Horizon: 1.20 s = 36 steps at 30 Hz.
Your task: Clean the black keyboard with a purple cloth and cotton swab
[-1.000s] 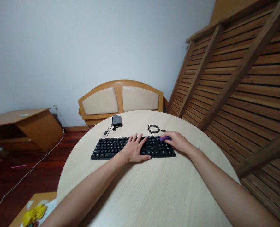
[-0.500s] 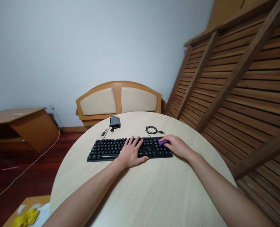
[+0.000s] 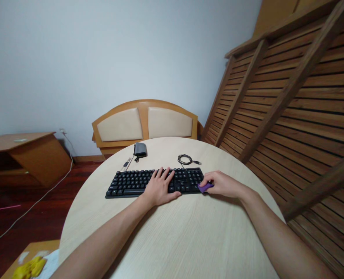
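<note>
Fingers (image 3: 209, 180) of my right hand (image 3: 222, 184) are curling shut around a small purple object (image 3: 205, 187), which I am pressing against the near right corner of the black keyboard (image 3: 128, 184), just above the pale round table (image 3: 189, 236). Fingers (image 3: 166, 174) of my left hand (image 3: 159, 188) are lying spread and flat across the keys right of the keyboard's middle, gripping nothing. I am seeing white legends on the keys, but they are coming through too small to read. Just beyond the keyboard's right end, a coiled black cable (image 3: 186, 159) is lying on the table with its plug pointing right. Farther back and to the left, a grey pouch (image 3: 140, 149) is sitting near the table's far edge. Behind the table, a wooden chair back (image 3: 144, 122) with two cream pads is standing against the plain wall, and I am reading no label on it.
</note>
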Motion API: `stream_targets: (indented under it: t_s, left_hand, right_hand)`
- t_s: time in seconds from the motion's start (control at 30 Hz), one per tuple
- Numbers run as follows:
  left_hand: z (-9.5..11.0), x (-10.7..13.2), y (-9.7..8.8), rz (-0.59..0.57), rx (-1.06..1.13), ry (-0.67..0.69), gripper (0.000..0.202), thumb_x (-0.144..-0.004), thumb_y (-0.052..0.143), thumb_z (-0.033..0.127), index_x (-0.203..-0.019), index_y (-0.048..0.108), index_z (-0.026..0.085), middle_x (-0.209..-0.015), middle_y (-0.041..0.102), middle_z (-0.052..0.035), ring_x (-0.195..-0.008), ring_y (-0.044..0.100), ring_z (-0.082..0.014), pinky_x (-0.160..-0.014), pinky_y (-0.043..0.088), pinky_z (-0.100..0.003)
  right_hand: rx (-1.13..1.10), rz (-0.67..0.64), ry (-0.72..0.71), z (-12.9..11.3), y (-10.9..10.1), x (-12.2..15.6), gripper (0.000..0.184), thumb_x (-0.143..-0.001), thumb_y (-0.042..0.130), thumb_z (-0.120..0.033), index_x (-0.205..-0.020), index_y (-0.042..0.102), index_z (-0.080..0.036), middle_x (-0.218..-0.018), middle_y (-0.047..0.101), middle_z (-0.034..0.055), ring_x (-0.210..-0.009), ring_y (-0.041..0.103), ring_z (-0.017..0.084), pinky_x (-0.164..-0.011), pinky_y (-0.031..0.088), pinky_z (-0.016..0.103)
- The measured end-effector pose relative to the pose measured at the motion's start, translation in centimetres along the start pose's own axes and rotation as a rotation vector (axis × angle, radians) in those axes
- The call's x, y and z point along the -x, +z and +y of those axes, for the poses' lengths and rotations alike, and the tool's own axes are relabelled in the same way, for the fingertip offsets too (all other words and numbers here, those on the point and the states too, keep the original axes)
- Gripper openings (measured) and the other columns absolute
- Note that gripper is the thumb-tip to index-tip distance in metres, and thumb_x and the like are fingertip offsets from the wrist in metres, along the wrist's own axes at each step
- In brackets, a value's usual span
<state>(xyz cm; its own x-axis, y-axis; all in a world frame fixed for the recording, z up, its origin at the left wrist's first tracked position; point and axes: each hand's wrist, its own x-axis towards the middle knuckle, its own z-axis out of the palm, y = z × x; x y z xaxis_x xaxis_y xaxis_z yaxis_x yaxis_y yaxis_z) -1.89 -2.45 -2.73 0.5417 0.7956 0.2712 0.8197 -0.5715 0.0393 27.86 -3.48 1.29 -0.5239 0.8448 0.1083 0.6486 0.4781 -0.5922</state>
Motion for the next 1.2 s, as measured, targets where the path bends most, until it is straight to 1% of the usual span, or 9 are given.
stream_targets:
  t_s: [0.07, 0.13, 0.2, 0.33, 0.43, 0.53, 0.67, 0.9, 1.2]
  left_hand:
    - [0.0, 0.0, 0.0, -0.004, -0.009, 0.002, 0.094, -0.085, 0.039, 0.082, -0.154, 0.035, 0.018, -0.161, 0.031, -0.0136, -0.147, 0.025, -0.0416, -0.118, 0.022, -0.056]
    - [0.0, 0.0, 0.0, -0.008, -0.013, 0.005, 0.093, -0.085, 0.039, 0.081, -0.154, 0.036, 0.019, -0.161, 0.031, -0.0139, -0.147, 0.025, -0.0412, -0.118, 0.022, -0.056]
    - [0.0, 0.0, -0.1, -0.009, -0.009, 0.008, 0.092, -0.086, 0.039, 0.081, -0.154, 0.037, 0.019, -0.161, 0.032, -0.0141, -0.147, 0.026, -0.041, -0.118, 0.022, -0.057]
    - [0.1, 0.1, -0.2, -0.002, 0.0, 0.011, 0.091, -0.086, 0.039, 0.081, -0.153, 0.038, 0.019, -0.161, 0.032, -0.0141, -0.147, 0.026, -0.0406, -0.118, 0.022, -0.057]
    - [0.1, 0.1, -0.2, -0.005, -0.002, 0.01, 0.091, -0.086, 0.039, 0.081, -0.153, 0.038, 0.019, -0.161, 0.032, -0.0142, -0.147, 0.026, -0.0407, -0.119, 0.022, -0.056]
    - [0.1, 0.1, -0.1, 0.003, 0.004, 0.007, 0.091, -0.086, 0.041, 0.08, -0.153, 0.038, 0.02, -0.161, 0.032, -0.0132, -0.147, 0.026, -0.0408, -0.119, 0.022, -0.056]
    - [0.0, 0.1, 0.0, 0.003, 0.017, 0.003, 0.091, -0.085, 0.041, 0.081, -0.153, 0.038, 0.02, -0.161, 0.032, -0.0131, -0.147, 0.025, -0.0416, -0.119, 0.021, -0.057]
    - [0.1, 0.1, -0.4, -0.007, 0.002, 0.001, 0.092, -0.085, 0.04, 0.081, -0.153, 0.038, 0.019, -0.16, 0.032, -0.0141, -0.147, 0.025, -0.0425, -0.118, 0.021, -0.057]
    - [0.0, 0.1, 0.0, 0.009, -0.011, -0.002, 0.091, -0.084, 0.039, 0.082, -0.153, 0.038, 0.022, -0.16, 0.034, -0.0116, -0.147, 0.027, -0.0412, -0.118, 0.022, -0.056]
  right_hand:
    - [-0.042, -0.02, 0.015, 0.1, 0.1, 0.2, 0.021, -0.069, 0.066, -0.013, -0.084, 0.079, -0.021, -0.084, 0.076, 0.002, -0.078, 0.069, 0.019, -0.07, 0.051, 0.026]
    - [-0.077, 0.016, 0.013, 0.3, 0.3, 0.2, 0.021, -0.073, 0.065, -0.015, -0.088, 0.079, -0.021, -0.088, 0.077, 0.0025, -0.078, 0.069, 0.018, -0.07, 0.052, 0.027]
    - [-0.066, 0.145, -0.016, 0.6, 0.5, 0.0, 0.021, -0.079, 0.063, -0.019, -0.094, 0.078, -0.022, -0.095, 0.077, 0.0033, -0.084, 0.07, 0.019, -0.076, 0.053, 0.029]
    - [0.089, 0.457, -0.08, 1.3, 1.2, -1.5, 0.024, -0.088, 0.058, -0.021, -0.104, 0.076, -0.025, -0.109, 0.075, 0.0045, -0.102, 0.067, 0.023, -0.096, 0.05, 0.039]
    - [0.171, 0.514, -0.111, 1.8, 1.9, -2.8, 0.027, -0.09, 0.057, -0.019, -0.109, 0.075, -0.027, -0.115, 0.074, 0.0041, -0.109, 0.065, 0.024, -0.1, 0.048, 0.043]
    - [0.205, 0.475, -0.121, 2.4, 2.6, -3.8, 0.028, -0.091, 0.058, -0.02, -0.111, 0.075, -0.03, -0.118, 0.074, 0.0026, -0.11, 0.064, 0.024, -0.099, 0.049, 0.044]
    - [0.207, 0.386, -0.126, 2.9, 2.8, -4.2, 0.027, -0.092, 0.058, -0.022, -0.11, 0.075, -0.03, -0.112, 0.075, 0.0023, -0.103, 0.065, 0.025, -0.094, 0.05, 0.043]
    - [0.208, 0.275, -0.165, 2.0, 2.0, -3.2, 0.025, -0.09, 0.06, -0.019, -0.108, 0.076, -0.026, -0.107, 0.075, 0.005, -0.101, 0.065, 0.024, -0.093, 0.048, 0.04]
    - [0.154, 0.142, -0.175, 0.7, 1.1, -1.8, 0.023, -0.083, 0.064, -0.019, -0.099, 0.08, -0.028, -0.099, 0.077, 0.0024, -0.093, 0.068, 0.021, -0.088, 0.049, 0.033]
